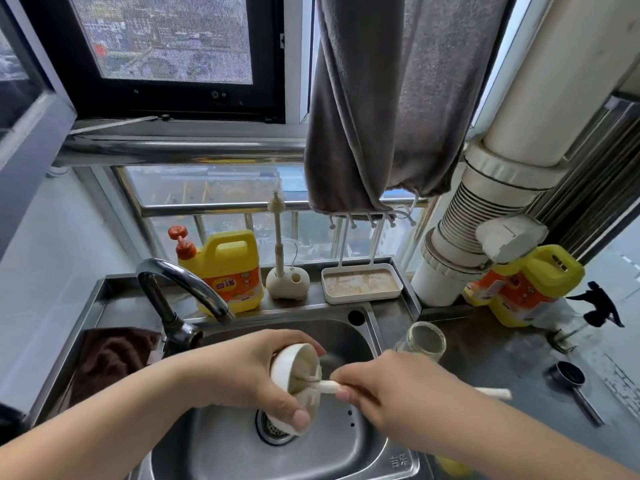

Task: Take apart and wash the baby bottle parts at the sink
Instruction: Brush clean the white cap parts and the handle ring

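Over the steel sink (363, 452), my left hand (249, 372) grips a white bottle collar with its nipple (294, 379), the open side turned to the right. My right hand (394, 393) holds a white brush handle (491, 393) and its front end is pushed into the collar. The brush head is hidden inside the part. A clear glass bottle body (424, 341) stands open on the counter just right of the sink.
A curved tap (187, 285) rises at the sink's left, with a brown cloth (110, 355) beside it. Behind stand a yellow detergent jug (232, 271), a brush stand (287, 278) and a drying rack tray (362, 285). On the right counter lie a second jug (526, 289) and a metal scoop (571, 379).
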Demonstrator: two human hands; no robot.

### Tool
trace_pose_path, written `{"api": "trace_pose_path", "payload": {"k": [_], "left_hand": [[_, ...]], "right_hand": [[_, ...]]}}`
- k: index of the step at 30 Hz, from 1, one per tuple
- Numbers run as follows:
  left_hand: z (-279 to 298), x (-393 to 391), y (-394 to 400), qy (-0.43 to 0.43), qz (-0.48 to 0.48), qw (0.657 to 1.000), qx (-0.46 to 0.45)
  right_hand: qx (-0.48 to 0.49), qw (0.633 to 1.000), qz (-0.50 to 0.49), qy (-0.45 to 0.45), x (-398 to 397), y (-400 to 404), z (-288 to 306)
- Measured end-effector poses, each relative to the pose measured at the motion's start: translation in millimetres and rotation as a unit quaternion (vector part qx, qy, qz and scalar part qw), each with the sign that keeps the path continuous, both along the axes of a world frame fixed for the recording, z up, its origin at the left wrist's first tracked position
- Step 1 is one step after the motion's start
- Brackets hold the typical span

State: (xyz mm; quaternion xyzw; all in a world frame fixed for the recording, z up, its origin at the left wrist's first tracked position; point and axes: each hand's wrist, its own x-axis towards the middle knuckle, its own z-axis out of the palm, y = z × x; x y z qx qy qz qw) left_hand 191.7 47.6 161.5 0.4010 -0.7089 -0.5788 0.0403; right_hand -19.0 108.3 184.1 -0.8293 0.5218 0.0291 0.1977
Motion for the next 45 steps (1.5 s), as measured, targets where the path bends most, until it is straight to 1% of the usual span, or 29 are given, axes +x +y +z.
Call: {"api": "trace_pose_path", "payload": {"k": [2,6,7,8,9,12,15,17,19,20,22,23,24,25,26,27,28,30,31,32,33,34,36,38,39,40,41,43,45], "left_hand": [[-2,2,-1,0.018,0.021,1.000,0.006],[-5,6,-6,0.009,0.014,1.000,-0.011],[-5,7,-7,0.004,0.013,1.000,-0.017],[-5,7,-7,0.005,0.014,1.000,-0.016],[-5,8,-8,0.013,0.021,1.000,-0.007],[-4,8,-9,0.039,0.045,0.998,0.005],[-3,5,-11,0.038,0.043,0.994,-0.091],[-3,4,-9,0.017,0.026,0.985,-0.172],[-7,2,-8,0.015,-0.001,0.966,-0.259],[-10,3,-9,0.015,-0.015,0.952,-0.305],[-16,4,-11,0.009,-0.030,0.931,-0.364],[-18,4,-12,0.006,-0.029,0.926,-0.377],[-20,4,-13,0.006,-0.028,0.923,-0.385],[-21,5,-13,0.010,-0.025,0.921,-0.388],[-22,5,-13,0.017,-0.017,0.922,-0.386],[-22,5,-13,0.028,-0.005,0.925,-0.379],[-23,6,-13,0.043,0.012,0.931,-0.363],[-23,4,-13,0.073,0.046,0.953,-0.292],[-22,4,-13,0.081,0.055,0.964,-0.248],[-21,3,-13,0.082,0.059,0.972,-0.215],[-21,4,-15,0.078,0.058,0.975,-0.198],[-19,4,-16,0.073,0.055,0.977,-0.193],[-14,4,-19,0.078,0.044,0.975,-0.203],[-12,5,-19,0.112,0.049,0.970,-0.210],[-12,5,-18,0.124,0.052,0.967,-0.216],[-13,4,-17,0.128,0.055,0.964,-0.226],[-16,4,-16,0.123,0.053,0.959,-0.250],[-23,5,-13,0.094,0.032,0.934,-0.343],[-30,6,-12,0.067,0.002,0.897,-0.436]], "right_hand": [[-0.012,1.000,-0.010,-0.004,2,2,-3],[-0.115,0.993,0.004,0.023,0,-2,-12],[-0.174,0.981,0.030,0.075,-3,-5,-18],[-0.212,0.971,0.025,0.105,-6,-6,-20],[-0.257,0.960,0.020,0.109,-9,-9,-22],[-0.296,0.948,0.001,0.119,-11,-15,-30],[-0.221,0.970,-0.060,0.087,1,-11,-22],[-0.071,0.992,-0.107,-0.008,1,-10,-26],[0.092,0.987,-0.117,-0.067,0,-13,-25],[0.187,0.964,-0.138,-0.128,-2,-13,-24],[0.364,0.873,-0.211,-0.248,-6,-13,-26],[0.415,0.834,-0.234,-0.279,-7,-12,-28],[0.430,0.821,-0.238,-0.291,-8,-12,-27],[0.425,0.828,-0.228,-0.286,-8,-12,-25],[0.395,0.855,-0.208,-0.265,-6,-13,-23],[0.335,0.898,-0.177,-0.225,-5,-14,-22],[0.255,0.939,-0.150,-0.172,-3,-15,-20],[0.061,0.987,-0.120,-0.090,-3,-15,-19],[-0.053,0.994,-0.094,-0.011,-5,-17,-22],[-0.150,0.982,-0.072,0.085,-8,-19,-25],[-0.222,0.965,-0.062,0.126,-10,-20,-31],[-0.273,0.952,-0.053,0.130,-11,-21,-36],[-0.270,0.956,-0.061,0.094,-10,-18,-38],[-0.221,0.969,-0.110,0.031,-5,-15,-36],[-0.163,0.978,-0.127,-0.015,-3,-13,-34],[-0.066,0.983,-0.149,-0.085,-4,-11,-33],[0.031,0.981,-0.155,-0.115,-3,-11,-31],[0.155,0.961,-0.142,-0.177,-1,-12,-26],[0.274,0.911,-0.174,-0.255,-2,-13,-24]]}}
